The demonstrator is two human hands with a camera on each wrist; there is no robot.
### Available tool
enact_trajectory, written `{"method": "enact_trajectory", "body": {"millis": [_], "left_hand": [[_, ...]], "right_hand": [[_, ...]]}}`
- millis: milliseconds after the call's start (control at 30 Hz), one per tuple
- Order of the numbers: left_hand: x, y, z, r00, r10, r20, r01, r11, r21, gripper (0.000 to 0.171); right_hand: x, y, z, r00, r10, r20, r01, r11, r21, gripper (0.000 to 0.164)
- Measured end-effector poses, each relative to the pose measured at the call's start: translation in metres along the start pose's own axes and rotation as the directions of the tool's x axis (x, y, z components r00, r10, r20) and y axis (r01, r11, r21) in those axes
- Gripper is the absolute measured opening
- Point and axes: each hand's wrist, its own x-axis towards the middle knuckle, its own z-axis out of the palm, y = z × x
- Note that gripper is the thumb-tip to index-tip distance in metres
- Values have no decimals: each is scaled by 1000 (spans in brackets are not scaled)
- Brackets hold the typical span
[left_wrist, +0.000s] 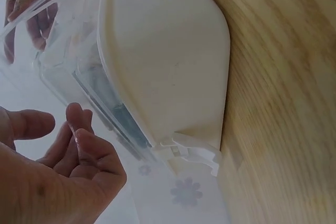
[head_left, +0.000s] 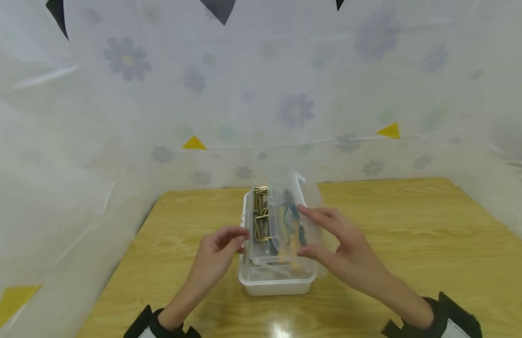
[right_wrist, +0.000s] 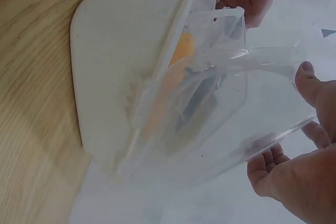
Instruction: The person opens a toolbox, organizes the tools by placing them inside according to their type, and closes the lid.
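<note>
A white plastic box (head_left: 278, 287) stands on the table, its clear lid (right_wrist: 273, 106) raised and tilted over the right side. My right hand (head_left: 347, 249) grips the lid's edge between thumb and fingers. Beside the box's left rim is my left hand (head_left: 218, 258), fingers loosely bent and holding nothing. Inside the box sits a clear tray (head_left: 263, 259) with several brass-coloured L-shaped metal pieces (head_left: 261, 218) on its left. Dark teal-handled tools (head_left: 292, 216) show blurred through the lid, along with something orange (right_wrist: 182, 48); their exact kind is unclear.
A white latch (left_wrist: 194, 150) sticks out from the box's side. The wood-grain table (head_left: 396, 234) spreads to both sides. Behind it hangs a pale flowered sheet (head_left: 252, 84) with yellow and dark triangular patches.
</note>
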Motion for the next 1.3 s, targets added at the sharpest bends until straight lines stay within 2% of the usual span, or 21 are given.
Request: {"method": "enact_trajectory", "body": {"millis": [267, 433, 600, 800, 1000, 1133, 1300], "left_hand": [[-4, -5, -8, 1000, -17, 10, 16, 995, 95, 20], [-5, -5, -9, 999, -33, 23, 31, 996, 81, 21], [-5, -6, -8, 998, -39, 40, 37, 998, 60, 21], [-6, -10, -9, 999, -38, 14, 37, 998, 57, 22], [-6, -12, -11, 999, -32, -31, 36, 993, 114, 22], [-5, -17, -11, 999, -9, -44, 15, 990, 138, 22], [-4, -24, -12, 999, -5, -38, 11, 988, 154, 21]], "right_hand": [[5, -3, 19, 998, -56, 14, 56, 998, -8, 76], [7, -6, 28, 997, -66, 39, 67, 998, -16, 71], [7, -7, 35, 993, -110, 29, 112, 991, -70, 70], [9, -9, 43, 987, -155, 36, 158, 984, -89, 66], [11, -11, 54, 980, -193, 52, 197, 975, -100, 61], [11, -12, 59, 980, -178, 86, 188, 976, -113, 56], [9, -13, 65, 975, -189, 113, 208, 960, -186, 54]]}}
